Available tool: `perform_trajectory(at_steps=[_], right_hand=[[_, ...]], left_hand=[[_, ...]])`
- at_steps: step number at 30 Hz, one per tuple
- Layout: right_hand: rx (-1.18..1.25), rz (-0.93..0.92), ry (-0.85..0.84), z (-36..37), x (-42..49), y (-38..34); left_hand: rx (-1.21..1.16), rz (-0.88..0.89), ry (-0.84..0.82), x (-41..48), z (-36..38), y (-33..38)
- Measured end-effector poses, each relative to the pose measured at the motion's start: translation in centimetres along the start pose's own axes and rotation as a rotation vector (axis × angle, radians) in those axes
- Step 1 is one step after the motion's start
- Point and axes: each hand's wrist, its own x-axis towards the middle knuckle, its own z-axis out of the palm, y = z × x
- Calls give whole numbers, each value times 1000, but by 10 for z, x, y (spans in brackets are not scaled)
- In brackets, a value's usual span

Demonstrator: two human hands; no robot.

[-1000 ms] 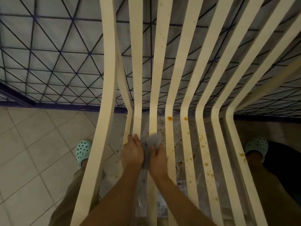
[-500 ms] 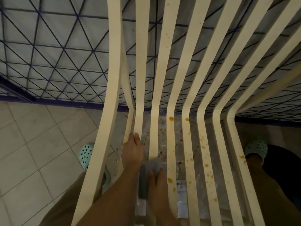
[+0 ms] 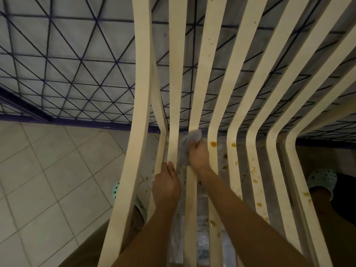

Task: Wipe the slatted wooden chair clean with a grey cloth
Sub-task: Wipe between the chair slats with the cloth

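The slatted wooden chair [image 3: 217, 78] fills the middle and right of the head view, its pale slats bending where back meets seat. Orange-brown stains [image 3: 213, 143] dot the slats to the right. My right hand [image 3: 199, 158] grips the grey cloth [image 3: 192, 138] and presses it on a seat slat at the bend. My left hand [image 3: 166, 185] holds the slat just to the left, fingers curled around its edge. The lower part of the cloth hangs between the slats.
Clear plastic sheeting [image 3: 202, 228] with spots lies under the seat. A wall with a dark triangular grid [image 3: 67, 64] stands behind the chair. Pale floor tiles [image 3: 48, 180] are at the left. My feet in mint clogs [image 3: 323, 179] stand either side of the chair.
My right hand has slid the cloth forward along the slat, up to the bend. The left hand stays on its slat.
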Motion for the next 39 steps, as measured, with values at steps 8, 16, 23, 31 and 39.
perform_trajectory(at_steps=[8,16,23,31,39], right_hand=[[-25,-173,-130,-16,33,-17],[69,-357,-136,-37,29,-46],[177,-601,-19,-59,23,-122],[303,-784,59,-85,22,-211],[386,-814,112,-80,19,-225]], left_hand=[[52,-3,22,0,3,-4],[53,35,49,-1,2,-2],[71,-7,31,-1,2,-2],[91,-2,16,-1,-1,3],[125,52,44,-4,-1,7]])
